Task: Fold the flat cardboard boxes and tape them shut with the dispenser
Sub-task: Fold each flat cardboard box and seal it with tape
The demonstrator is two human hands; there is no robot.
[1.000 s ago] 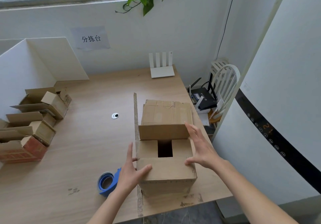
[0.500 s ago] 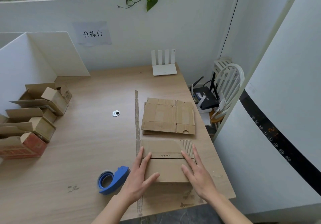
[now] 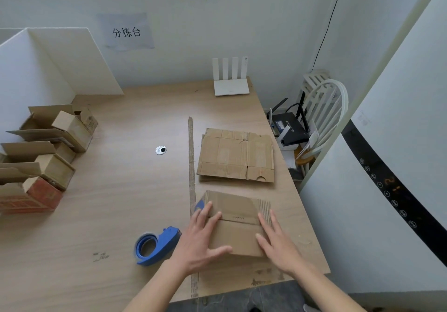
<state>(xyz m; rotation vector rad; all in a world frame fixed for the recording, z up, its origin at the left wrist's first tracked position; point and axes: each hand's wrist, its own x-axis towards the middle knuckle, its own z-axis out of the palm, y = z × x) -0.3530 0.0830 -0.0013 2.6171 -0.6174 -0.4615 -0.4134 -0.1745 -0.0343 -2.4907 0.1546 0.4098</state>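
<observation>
A small cardboard box (image 3: 238, 224) stands near the table's front right edge with its top flaps folded down. My left hand (image 3: 202, 241) presses flat on the left part of the flaps, fingers straight. My right hand (image 3: 275, 241) presses flat on the right part. A stack of flat cardboard boxes (image 3: 237, 156) lies just behind it. The blue tape dispenser (image 3: 156, 245) lies on the table to the left of my left hand, untouched.
Several folded open-topped boxes (image 3: 46, 152) sit at the left edge before a white partition (image 3: 48, 62). A white router (image 3: 231, 79) stands at the back. A strip of brown tape (image 3: 191, 178) runs along the table. A white chair (image 3: 324, 113) stands off the right side.
One second ago the box's flaps were open and my hands were at its sides. The flaps are now folded down and both hands press flat on top.
</observation>
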